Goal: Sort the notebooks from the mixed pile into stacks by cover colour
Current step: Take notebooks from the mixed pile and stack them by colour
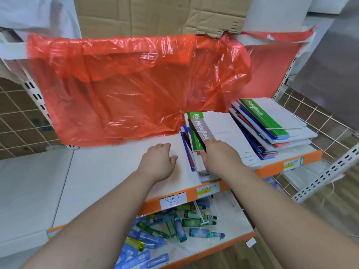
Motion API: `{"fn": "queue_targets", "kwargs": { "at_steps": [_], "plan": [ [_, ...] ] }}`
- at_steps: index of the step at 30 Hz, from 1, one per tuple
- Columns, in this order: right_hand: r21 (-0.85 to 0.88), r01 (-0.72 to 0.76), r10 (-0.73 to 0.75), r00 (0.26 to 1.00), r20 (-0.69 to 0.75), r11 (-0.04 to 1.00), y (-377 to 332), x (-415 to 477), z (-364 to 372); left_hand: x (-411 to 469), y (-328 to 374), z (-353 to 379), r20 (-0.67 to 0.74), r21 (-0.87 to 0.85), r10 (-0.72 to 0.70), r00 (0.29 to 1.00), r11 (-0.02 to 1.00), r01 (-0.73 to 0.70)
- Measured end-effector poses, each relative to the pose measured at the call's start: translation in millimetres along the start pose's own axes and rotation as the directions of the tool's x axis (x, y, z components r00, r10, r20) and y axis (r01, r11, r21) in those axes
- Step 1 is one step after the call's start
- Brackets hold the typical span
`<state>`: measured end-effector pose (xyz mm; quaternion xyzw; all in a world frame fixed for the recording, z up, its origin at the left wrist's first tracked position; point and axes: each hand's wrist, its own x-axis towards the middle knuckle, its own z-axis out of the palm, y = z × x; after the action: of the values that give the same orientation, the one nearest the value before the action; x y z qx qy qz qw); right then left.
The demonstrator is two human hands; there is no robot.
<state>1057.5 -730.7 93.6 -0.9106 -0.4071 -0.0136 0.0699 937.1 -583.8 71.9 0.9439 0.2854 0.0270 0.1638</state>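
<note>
Grey-banded notebook [202, 131], white-covered, was gripped at its near end by the curled fingers of the right hand [217, 155]. Its long axis ran away from the person, the far end leaning slightly left, the banded spine on its left side. It lay atop the mixed pile [191, 154], which sat at the shelf's [116, 162] front edge, right of centre, and showed green, blue, red and black spines. The left hand [161, 158] rested just left of that pile, fingers loosely curled and holding nothing. Bare white shelf stretched from this hand to the left edge. A second pile [260, 117], fanned and topped by a green band, filled the right end. A red plastic sheet [126, 84] hung along the back edge.
</note>
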Motion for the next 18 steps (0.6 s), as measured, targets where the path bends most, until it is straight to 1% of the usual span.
{"fn": "queue_targets", "kwargs": {
  "at_steps": [2, 3, 4, 5, 6, 7, 8, 9, 11, 13, 15, 16, 18],
  "plan": [
    [-0.002, -0.023, 0.023, 0.999, -0.023, 1.000, -5.6, -2.8, -6.9, 4.2, 2.2, -4.1, -0.030, -0.158, -0.068, 0.997, 0.985, 0.062],
    [-0.010, -0.025, 0.025, 0.999, -0.042, 1.000, -10.2, -3.5, -9.6, 4.6, 4.5, -6.1, -0.051, -0.265, -0.109, 0.993, 0.960, 0.092],
    [-0.015, -0.018, 0.016, 0.998, -0.068, 1.000, -15.7, -3.4, -11.7, 4.1, 8.2, -8.7, -0.056, -0.422, -0.162, 0.985, 0.898, 0.123],
    [-0.015, 0.000, -0.001, 0.995, -0.096, 1.000, -22.8, -3.2, -13.3, 3.3, 12.8, -12.3, -0.027, -0.624, -0.214, 0.976, 0.766, 0.151],
    [-0.004, 0.030, -0.030, 0.993, -0.116, 1.000, -31.0, -3.4, -14.4, 3.8, 16.7, -15.8, 0.047, -0.800, -0.254, 0.966, 0.570, 0.189],
    [0.016, 0.075, -0.072, 0.990, -0.124, 0.997, -39.5, -4.3, -13.8, 3.9, 20.2, -19.3, 0.145, -0.899, -0.262, 0.954, 0.369, 0.238],
    [0.042, 0.135, -0.129, 0.984, -0.120, 0.990, -48.0, -6.0, -12.5, 2.5, 22.4, -22.3, 0.222, -0.938, -0.233, 0.947, 0.214, 0.272],
    [0.072, 0.200, -0.192, 0.976, -0.102, 0.977, -55.8, -8.4, -10.0, 1.2, 23.6, -23.9, 0.253, -0.952, -0.204, 0.946, 0.123, 0.282],
    [0.148, 0.296, -0.286, 0.955, -0.082, 0.944, -66.5, -13.3, -5.9, -0.2, 20.9, -22.9, 0.228, -0.965, -0.218, 0.949, 0.082, 0.251],
    [0.220, 0.321, -0.308, 0.947, -0.092, 0.921, -66.4, -11.8, -1.2, -2.2, 15.9, -22.6, 0.205, -0.968, -0.293, 0.934, 0.078, 0.237],
    [0.230, 0.267, -0.250, 0.963, -0.103, 0.936, -57.3, -2.3, 4.2, -4.0, 9.1, -23.6, 0.204, -0.967, -0.362, 0.909, 0.068, 0.244],
    [0.191, 0.224, -0.208, 0.973, -0.099, 0.956, -50.1, 4.8, 6.9, -4.7, 5.2, -25.3, 0.200, -0.967, -0.388, 0.900, 0.069, 0.245],
    [0.032, 0.098, -0.097, 0.995, -0.034, 0.995, -35.3, 17.9, 12.5, -5.9, -3.6, -28.0, 0.182, -0.968, -0.424, 0.887, 0.081, 0.237]
  ]
}}
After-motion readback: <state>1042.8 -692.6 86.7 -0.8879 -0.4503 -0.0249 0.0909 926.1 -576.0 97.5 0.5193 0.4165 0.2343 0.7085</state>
